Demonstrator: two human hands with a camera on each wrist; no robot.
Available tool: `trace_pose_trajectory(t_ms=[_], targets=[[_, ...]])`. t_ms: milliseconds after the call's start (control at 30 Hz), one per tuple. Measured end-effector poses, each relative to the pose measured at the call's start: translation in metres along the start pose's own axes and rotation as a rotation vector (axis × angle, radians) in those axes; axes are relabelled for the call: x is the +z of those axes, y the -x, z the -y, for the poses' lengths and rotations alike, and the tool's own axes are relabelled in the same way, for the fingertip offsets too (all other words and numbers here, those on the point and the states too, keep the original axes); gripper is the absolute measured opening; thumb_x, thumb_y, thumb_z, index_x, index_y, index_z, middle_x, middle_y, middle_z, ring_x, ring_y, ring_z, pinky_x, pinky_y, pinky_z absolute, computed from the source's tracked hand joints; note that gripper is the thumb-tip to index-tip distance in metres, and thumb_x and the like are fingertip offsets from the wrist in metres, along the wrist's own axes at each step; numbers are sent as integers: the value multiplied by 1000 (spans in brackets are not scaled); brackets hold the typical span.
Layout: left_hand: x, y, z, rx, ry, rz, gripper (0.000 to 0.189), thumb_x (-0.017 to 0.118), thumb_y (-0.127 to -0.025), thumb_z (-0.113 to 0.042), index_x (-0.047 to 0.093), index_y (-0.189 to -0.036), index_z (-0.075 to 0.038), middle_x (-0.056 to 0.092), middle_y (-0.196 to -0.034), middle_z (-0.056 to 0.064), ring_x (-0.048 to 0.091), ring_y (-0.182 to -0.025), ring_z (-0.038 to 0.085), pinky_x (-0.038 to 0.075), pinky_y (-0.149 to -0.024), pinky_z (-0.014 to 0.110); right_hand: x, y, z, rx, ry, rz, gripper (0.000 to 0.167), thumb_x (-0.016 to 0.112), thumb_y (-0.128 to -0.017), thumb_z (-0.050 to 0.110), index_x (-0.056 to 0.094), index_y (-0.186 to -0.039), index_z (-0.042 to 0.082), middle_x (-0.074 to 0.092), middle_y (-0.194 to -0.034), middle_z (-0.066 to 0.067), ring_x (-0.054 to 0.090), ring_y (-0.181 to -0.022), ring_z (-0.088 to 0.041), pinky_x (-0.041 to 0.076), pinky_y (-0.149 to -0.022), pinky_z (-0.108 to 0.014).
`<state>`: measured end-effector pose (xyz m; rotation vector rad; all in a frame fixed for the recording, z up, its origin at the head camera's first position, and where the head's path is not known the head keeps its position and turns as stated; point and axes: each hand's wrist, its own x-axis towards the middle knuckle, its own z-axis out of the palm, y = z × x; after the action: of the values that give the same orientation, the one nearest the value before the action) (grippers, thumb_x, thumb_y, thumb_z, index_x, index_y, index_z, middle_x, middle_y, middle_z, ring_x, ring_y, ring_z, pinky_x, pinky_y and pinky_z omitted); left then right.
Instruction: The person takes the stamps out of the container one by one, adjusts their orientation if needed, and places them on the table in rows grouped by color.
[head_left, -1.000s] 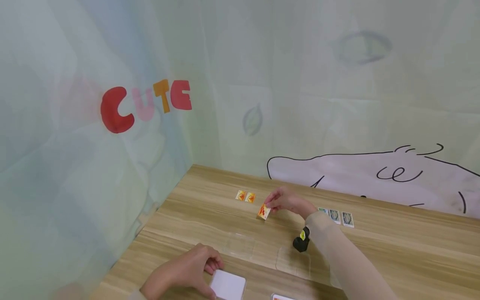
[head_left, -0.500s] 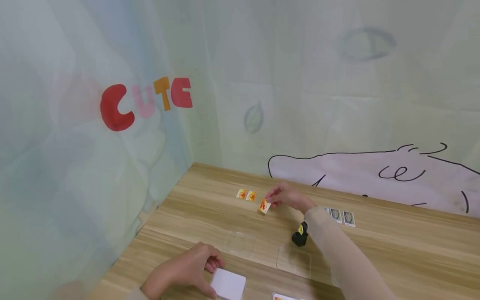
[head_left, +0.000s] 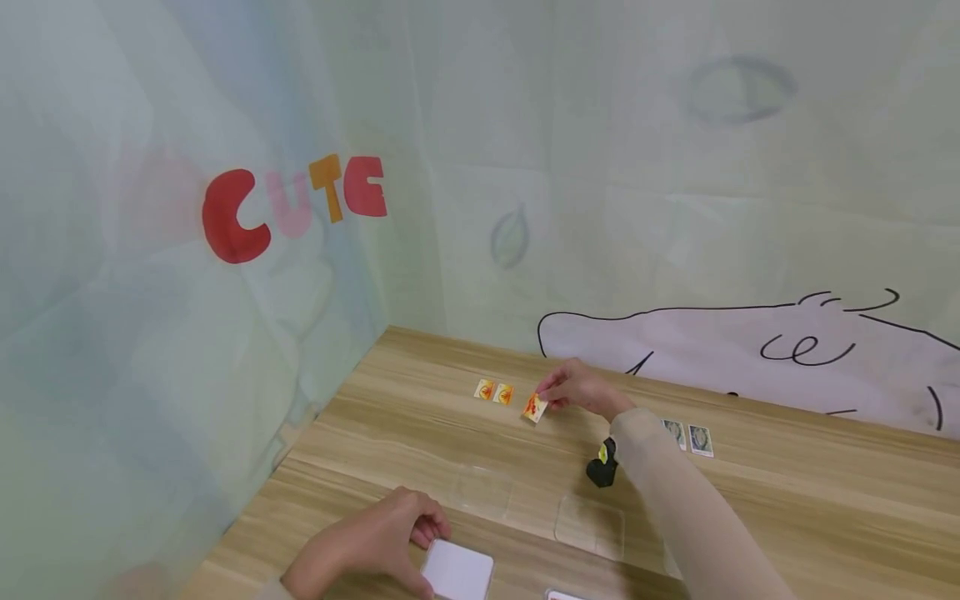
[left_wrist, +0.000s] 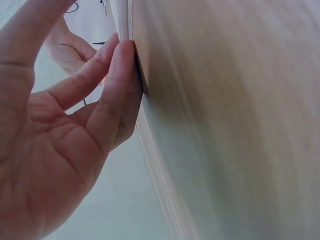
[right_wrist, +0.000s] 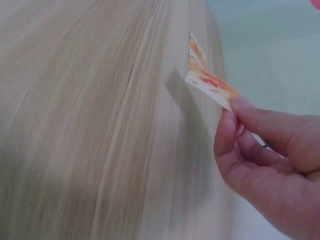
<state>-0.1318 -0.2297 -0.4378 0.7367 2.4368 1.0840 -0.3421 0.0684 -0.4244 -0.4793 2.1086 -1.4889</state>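
Thumb and fingertip of my right hand (head_left: 581,390) pinch a small orange-and-white picture card (head_left: 535,407) by its edge. The right wrist view shows the card (right_wrist: 210,85) tilted above the wood, with a shadow below and small dark print at its corner. Two similar orange cards (head_left: 493,392) lie side by side just left of it. At the near edge of the table, my left hand (head_left: 390,529) holds a flat white square stack (head_left: 459,571), thumb along its left side and fingers at its far corner. In the left wrist view, fingertips (left_wrist: 122,55) touch the stack's side.
Grey-green cards (head_left: 690,438) with white borders lie to the right, partly behind the right sleeve. Thin clear plastic pieces (head_left: 483,490) rest mid-table. A white-edged item (head_left: 562,595) shows at the bottom edge. Printed cloth walls (head_left: 465,250) border the wooden table (head_left: 405,417).
My right hand has shifted slightly away from me with the orange card, its sleeve covering more of the grey-green cards. My left hand stays at the white stack.
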Motion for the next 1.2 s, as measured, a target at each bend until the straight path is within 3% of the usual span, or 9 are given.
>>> trace_pose_trajectory(t_ms=[400,1000,1200], targets=[[0,1,0,-11,12,5,48,95,-64,-23,68,-99,-7,60,-89,-11,60,-81,5,55,-74,23,4,-7,0,18,64,-28,12,65,-92,-5,68,-101,-12,69,-89,-12,58,-73,-17,55,-77,-36],[1,1,-1,-13,-30,-9,49,96,-63,-25,68,-100,-8,59,-88,-13,59,-80,4,54,-74,22,14,-20,3,-18,150,-96,8,66,-89,-10,68,-96,-13,69,-87,-13,56,-68,-13,54,-69,-30],[1,1,0,-4,-33,-8,50,96,-63,-25,68,-101,-7,59,-89,-13,60,-80,3,54,-74,21,19,-20,3,-20,170,-126,7,65,-89,-12,68,-95,-15,68,-85,-15,56,-69,-16,54,-72,-36]])
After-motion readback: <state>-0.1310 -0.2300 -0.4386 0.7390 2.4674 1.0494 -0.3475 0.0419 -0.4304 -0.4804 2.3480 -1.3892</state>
